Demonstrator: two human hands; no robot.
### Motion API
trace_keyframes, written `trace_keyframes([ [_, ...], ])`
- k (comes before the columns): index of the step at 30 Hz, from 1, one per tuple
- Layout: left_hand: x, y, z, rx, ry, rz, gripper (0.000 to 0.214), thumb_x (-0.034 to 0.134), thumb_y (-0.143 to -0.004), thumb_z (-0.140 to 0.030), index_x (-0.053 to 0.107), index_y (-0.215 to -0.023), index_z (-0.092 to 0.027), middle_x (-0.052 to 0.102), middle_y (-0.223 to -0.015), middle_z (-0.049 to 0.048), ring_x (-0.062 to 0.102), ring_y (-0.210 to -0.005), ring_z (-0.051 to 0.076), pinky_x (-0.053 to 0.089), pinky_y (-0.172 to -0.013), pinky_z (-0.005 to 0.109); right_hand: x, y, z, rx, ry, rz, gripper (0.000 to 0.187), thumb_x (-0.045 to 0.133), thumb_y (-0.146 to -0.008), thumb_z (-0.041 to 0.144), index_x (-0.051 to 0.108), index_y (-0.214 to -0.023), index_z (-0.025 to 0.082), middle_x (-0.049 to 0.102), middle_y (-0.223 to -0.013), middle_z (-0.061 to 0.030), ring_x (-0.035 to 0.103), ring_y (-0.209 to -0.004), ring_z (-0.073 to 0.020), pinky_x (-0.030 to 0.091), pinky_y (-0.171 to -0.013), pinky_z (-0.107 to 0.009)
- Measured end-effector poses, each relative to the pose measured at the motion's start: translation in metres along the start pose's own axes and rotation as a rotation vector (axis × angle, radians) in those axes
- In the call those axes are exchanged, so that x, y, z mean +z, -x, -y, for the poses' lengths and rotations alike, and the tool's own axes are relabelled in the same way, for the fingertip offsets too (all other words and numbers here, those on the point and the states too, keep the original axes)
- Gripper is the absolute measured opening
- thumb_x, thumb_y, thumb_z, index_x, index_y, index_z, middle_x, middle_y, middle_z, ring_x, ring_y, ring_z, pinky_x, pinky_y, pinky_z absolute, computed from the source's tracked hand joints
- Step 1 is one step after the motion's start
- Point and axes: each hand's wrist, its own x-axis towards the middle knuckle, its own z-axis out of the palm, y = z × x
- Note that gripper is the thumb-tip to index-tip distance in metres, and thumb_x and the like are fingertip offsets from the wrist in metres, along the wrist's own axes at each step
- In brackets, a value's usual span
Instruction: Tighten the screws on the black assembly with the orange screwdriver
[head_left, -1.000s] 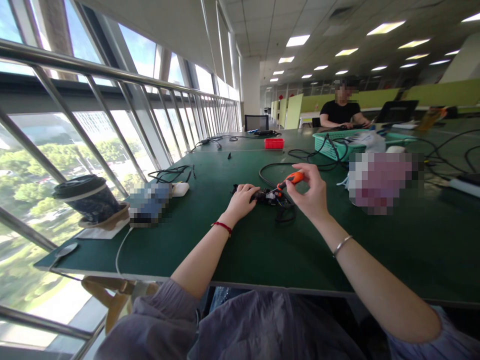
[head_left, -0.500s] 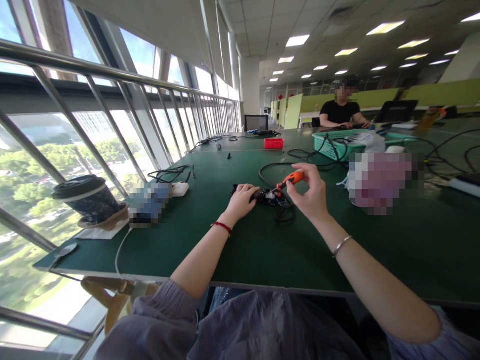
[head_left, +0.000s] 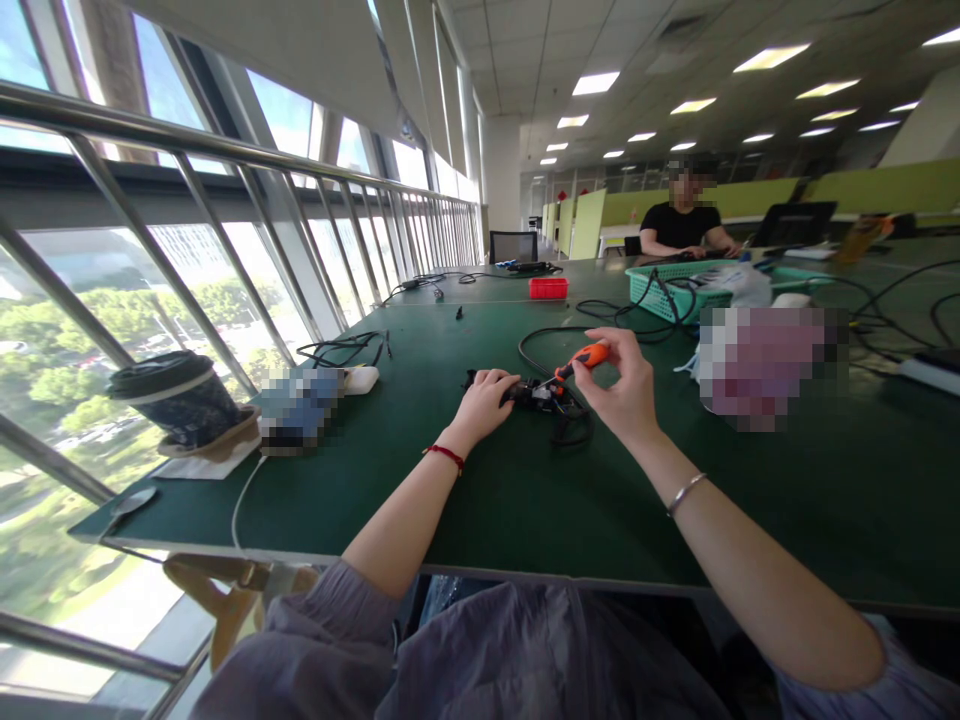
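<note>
My right hand [head_left: 621, 385] pinches the handle of an orange and black screwdriver [head_left: 589, 357] between thumb and fingers. Its shaft slants down to the left, and the tip meets a small black device [head_left: 541, 397] with cables, lying on the green table [head_left: 525, 500]. Which part the tip touches is too small to tell. My left hand [head_left: 486, 400] is wrapped over the device's left end and holds it against the table. A black cable [head_left: 536, 338] curves behind the device.
A teal basket [head_left: 652, 290] with cables and bags stands at the back right, near a blurred pink item [head_left: 765, 360]. Farther back is a red box [head_left: 548, 289]. On the left are a lidded cup [head_left: 180, 405] and a white case [head_left: 361, 380]. A person [head_left: 681, 225] sits across.
Both hands, the screwdriver and the device stay in nearly the same place. The whole view has shifted very slightly.
</note>
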Motion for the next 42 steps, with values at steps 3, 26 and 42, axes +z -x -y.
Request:
trace_keyframes([
  [3,-0.0005,0.0001,-0.0005,-0.005,0.002,0.002,0.045,0.054,-0.084,-0.015,0.057,-0.129,-0.019,0.057,-0.124,0.0076,0.045,-0.119,0.026,0.043,-0.106,0.040,-0.0004,-0.0004,-0.0021,0.045,0.032,0.030,0.019,0.063,-0.077,0.035,0.059,-0.091,0.022,0.061,-0.073,0.0001,0.059,-0.064,-0.0162,0.050,-0.066,-0.032],
  [26,-0.0008,-0.0002,-0.0006,-0.005,0.001,0.001,0.046,0.053,-0.084,-0.016,0.057,-0.129,-0.022,0.057,-0.124,0.0070,0.045,-0.119,0.026,0.044,-0.105,0.041,-0.0017,0.0002,0.0026,0.016,0.023,0.034,0.024,0.062,-0.074,0.028,0.058,-0.097,0.022,0.058,-0.070,0.0024,0.056,-0.057,-0.0138,0.049,-0.061,-0.029],
  [42,-0.0011,0.0003,-0.0007,-0.006,-0.001,0.003,0.045,0.054,-0.084,-0.016,0.057,-0.129,-0.020,0.057,-0.125,0.0075,0.045,-0.118,0.026,0.042,-0.106,0.040,-0.0012,0.0006,0.0002,0.018,0.065,0.037,0.016,0.063,-0.075,0.031,0.061,-0.088,0.022,0.064,-0.070,-0.0004,0.060,-0.061,-0.0167,0.049,-0.062,-0.031],
])
